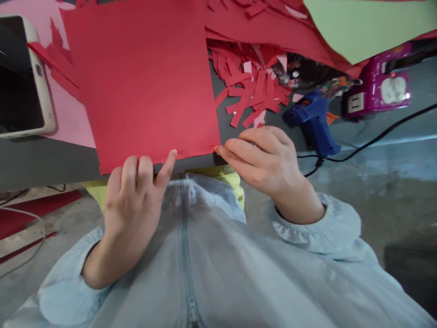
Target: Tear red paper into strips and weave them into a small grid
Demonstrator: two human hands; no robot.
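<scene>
A large sheet of red paper (143, 82) lies on the grey table, its near edge along the table's front edge. My left hand (134, 205) is at that near edge, fingers bent over it and the thumb stretched along the fold-like border. At the near right corner, my right hand (262, 159) pinches the red paper between thumb and fingertips. The undersides of my left fingers are hidden. Small red paper strips (259, 91) and a few pink bits are piled just beyond my right hand.
A blue glue gun (316, 120) and a purple power socket box (378, 86) with a black cord (385, 136) are at right. Pale green paper (372, 27) lies behind. A phone (23, 77) rests on pink paper (70, 118) at left. Red paper (37, 212) lies below the table.
</scene>
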